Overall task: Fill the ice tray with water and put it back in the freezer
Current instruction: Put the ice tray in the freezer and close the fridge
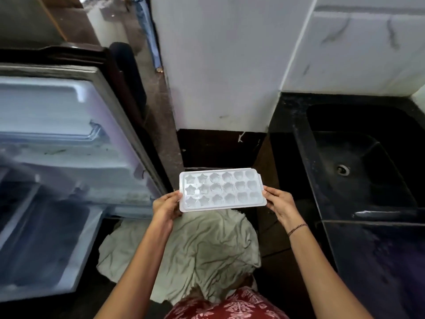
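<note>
A white plastic ice tray (222, 189) with star- and flower-shaped cups is held level in front of me, above the floor. My left hand (166, 207) grips its left short edge and my right hand (279, 203) grips its right short edge. I cannot tell whether water is in the cups. The fridge (76, 143) stands at the left with its door swung open, the pale door lining facing me. The black sink (363, 162) lies to the right, its drain showing.
A crumpled pale cloth (202, 252) lies on the dark floor under the tray. A white wall pillar (220, 65) rises straight ahead between fridge and sink. Black countertop (379, 261) runs along the right. Someone's jeans-clad legs (149, 35) stand far back.
</note>
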### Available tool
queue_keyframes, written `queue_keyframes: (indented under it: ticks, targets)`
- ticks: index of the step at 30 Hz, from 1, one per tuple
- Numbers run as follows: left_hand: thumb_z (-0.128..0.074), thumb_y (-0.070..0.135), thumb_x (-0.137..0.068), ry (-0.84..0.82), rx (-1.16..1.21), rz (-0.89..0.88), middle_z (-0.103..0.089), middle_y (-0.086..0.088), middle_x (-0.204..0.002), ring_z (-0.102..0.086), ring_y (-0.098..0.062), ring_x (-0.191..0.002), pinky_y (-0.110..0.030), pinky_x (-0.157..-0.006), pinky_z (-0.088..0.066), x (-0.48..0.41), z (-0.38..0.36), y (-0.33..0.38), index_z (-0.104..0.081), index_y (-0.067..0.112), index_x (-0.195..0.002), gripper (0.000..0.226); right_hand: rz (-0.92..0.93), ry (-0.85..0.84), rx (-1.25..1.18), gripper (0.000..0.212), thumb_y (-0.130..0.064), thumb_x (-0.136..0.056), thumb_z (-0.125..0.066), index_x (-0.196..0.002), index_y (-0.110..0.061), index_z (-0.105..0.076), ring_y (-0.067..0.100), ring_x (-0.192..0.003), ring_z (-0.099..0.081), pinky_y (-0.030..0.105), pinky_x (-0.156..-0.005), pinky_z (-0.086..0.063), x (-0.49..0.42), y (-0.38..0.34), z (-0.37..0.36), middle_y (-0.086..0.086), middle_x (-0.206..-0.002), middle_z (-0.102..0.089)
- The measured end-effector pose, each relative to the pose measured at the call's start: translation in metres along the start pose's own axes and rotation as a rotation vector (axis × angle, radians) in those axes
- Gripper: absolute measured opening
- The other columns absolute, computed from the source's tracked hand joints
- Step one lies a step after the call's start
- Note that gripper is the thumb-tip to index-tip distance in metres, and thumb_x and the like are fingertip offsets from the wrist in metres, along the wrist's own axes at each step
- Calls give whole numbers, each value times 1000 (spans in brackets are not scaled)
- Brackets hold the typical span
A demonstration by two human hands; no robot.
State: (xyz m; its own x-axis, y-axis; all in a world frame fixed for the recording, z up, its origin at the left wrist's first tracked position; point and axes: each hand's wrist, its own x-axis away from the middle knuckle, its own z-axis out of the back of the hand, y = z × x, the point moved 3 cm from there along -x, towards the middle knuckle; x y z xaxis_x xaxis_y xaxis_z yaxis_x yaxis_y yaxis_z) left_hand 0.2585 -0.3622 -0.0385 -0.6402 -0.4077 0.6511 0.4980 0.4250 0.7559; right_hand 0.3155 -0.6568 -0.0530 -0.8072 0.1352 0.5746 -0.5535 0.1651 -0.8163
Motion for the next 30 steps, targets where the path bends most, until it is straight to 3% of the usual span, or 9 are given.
queue_keyframes:
  ticks: [2,9,11,14,18,23,27,30]
  targets:
    - [-59,0,-87,45,40,-12,-63,8,-44,-59,-1,-39,-14,-37,-46,0,30,-1,-59,10,-78,14,-4,-39,23,24,3,-87,-59,-111,5,-60,7,-61,-68,17,-56,-56,5,11,-24,10,-92,-66]
    - [-61,-3,-85,165,175,-24,-63,9,-44,-59,0,-40,-15,-38,-48,7,110,-2,-58,11,-76,17,-18,-164,99,25,2,-87,-60,-112,5,-60,18,-79,-65,23,-66,-58,18,32,-93,11,-91,-67]
    - [-60,-4,-85,198,211,-27,-65,7,-49,-59,0,-40,-15,-39,-49,8,130,-1,-58,10,-77,16,-20,-200,116,22,2,-87,-60,-109,4,-61,18,-75,-66,24,-66,-57,22,35,-115,10,-87,-67]
    - [-60,-4,-86,242,250,-34,-64,-3,-71,-60,0,-41,-15,-39,-48,10,158,0,-58,10,-79,15,-30,-247,129,17,2,-87,-60,-103,2,-62,13,-61,-69,23,-60,-59,26,42,-145,10,-83,-68]
    - [-59,-4,-86,301,299,-57,-66,1,-62,-60,-1,-40,-15,-38,-48,13,187,4,-59,10,-79,15,-21,-298,167,21,3,-87,-60,-107,5,-61,14,-64,-68,23,-62,-58,29,48,-178,13,-89,-68]
    - [-58,-3,-87,396,372,-63,-60,-4,-76,-61,-1,-41,-15,-40,-50,22,228,4,-60,8,-81,12,-20,-421,242,22,3,-87,-59,-109,6,-60,8,-56,-68,20,-57,-57,37,53,-233,10,-82,-67]
    - [-59,-1,-87,484,445,-67,-61,-4,-77,-60,-10,-64,-15,-39,-48,28,261,3,-58,12,-76,17,-14,-514,304,27,5,-87,-58,-114,12,-57,7,-56,-68,19,-57,-57,39,62,-280,6,-76,-68]
    - [-60,-1,-87,550,480,-88,-60,-2,-76,-58,-10,-67,-16,-39,-49,31,281,5,-58,11,-77,16,-6,-569,349,28,5,-88,-57,-115,12,-56,3,-54,-66,16,-55,-55,41,68,-311,9,-83,-65]
